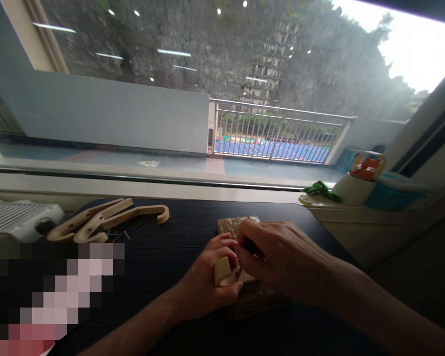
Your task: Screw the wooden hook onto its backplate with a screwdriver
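Observation:
My left hand is closed around a pale wooden hook, whose rounded end shows between thumb and fingers. In my right hand is a small tool with a dark handle, mostly covered by the fingers. Its curved metal tip meets or nearly meets the wood; the exact kind of tool cannot be made out. Beneath both hands lies a brown, shiny-wrapped block on the black table. The rest of the held wood is hidden by my hands.
Several curved wooden hooks lie at the table's far left, beside small metal pins. A white appliance stands left of them. On the sill at right are a green cloth and a white container. Window glass rises behind.

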A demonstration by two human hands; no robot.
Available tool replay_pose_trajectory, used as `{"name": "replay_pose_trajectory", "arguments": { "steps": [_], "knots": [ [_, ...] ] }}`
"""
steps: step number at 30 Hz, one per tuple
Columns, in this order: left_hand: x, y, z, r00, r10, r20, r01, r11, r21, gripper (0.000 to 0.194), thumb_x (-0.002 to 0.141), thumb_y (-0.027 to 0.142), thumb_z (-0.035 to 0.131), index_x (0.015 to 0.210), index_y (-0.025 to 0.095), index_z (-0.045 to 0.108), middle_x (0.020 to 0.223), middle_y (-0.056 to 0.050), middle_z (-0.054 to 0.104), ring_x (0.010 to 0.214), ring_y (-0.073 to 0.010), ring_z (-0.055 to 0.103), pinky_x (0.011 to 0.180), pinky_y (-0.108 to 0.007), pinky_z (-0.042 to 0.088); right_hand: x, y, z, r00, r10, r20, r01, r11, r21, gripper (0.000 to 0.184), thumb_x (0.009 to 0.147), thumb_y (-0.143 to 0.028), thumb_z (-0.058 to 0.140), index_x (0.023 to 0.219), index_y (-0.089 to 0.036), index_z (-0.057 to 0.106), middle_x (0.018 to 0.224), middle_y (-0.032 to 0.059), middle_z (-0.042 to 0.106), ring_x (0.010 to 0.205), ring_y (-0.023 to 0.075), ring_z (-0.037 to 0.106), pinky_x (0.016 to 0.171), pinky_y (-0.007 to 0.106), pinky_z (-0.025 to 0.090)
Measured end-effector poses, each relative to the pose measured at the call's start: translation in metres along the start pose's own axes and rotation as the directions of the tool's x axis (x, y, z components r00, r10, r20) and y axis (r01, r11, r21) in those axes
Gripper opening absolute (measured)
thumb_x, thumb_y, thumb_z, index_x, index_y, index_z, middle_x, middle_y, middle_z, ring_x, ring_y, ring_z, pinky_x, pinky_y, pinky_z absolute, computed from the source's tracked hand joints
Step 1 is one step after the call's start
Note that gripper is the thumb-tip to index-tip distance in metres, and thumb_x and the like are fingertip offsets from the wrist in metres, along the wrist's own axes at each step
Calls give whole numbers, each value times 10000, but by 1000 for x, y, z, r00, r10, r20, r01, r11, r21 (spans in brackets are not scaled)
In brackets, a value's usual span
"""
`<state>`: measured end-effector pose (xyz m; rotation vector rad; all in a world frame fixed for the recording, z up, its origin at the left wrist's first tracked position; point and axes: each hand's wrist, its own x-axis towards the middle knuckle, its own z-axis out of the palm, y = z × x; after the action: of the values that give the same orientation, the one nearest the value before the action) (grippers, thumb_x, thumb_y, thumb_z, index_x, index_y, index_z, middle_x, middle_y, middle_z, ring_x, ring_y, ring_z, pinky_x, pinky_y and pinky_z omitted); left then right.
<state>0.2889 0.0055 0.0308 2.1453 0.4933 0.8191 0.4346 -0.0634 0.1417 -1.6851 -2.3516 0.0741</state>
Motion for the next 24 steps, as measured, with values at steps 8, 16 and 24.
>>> {"name": "replay_pose_trajectory", "arguments": {
  "steps": [8, 16, 24],
  "knots": [
    [-1, 0, 0, 1000, -18, 8, 18, 1000, -3, 212, 596, 122, 657, 796, 171, 606, 1054, -71, 583, 1117, -273, 459, 1018, -403, 363, 4, 1, -1, 998, -56, 15, 57, 998, -31, 115, 850, -199, 430, 737, -189, 449, 670, -17, 516, 580, 102, 395, 564, 247, 241],
    [1, -3, 0, 999, 30, 14, -30, 999, 14, 264, 608, 116, 655, 856, 185, 597, 1141, -63, 564, 1185, -246, 424, 1082, -383, 276, 6, 7, 2, 1000, -1, 5, 2, 1000, -20, 87, 858, -241, 415, 799, -199, 462, 623, -32, 501, 532, 99, 365, 538, 248, 227],
    [0, -4, 1, 999, 43, 0, -43, 999, 14, 231, 598, 109, 660, 799, 186, 575, 1119, -63, 570, 1167, -242, 441, 1086, -386, 271, 6, 8, 4, 999, 34, -26, -35, 999, -27, 93, 851, -240, 415, 793, -193, 470, 601, -27, 500, 508, 96, 355, 529, 253, 220]
  ]
}}
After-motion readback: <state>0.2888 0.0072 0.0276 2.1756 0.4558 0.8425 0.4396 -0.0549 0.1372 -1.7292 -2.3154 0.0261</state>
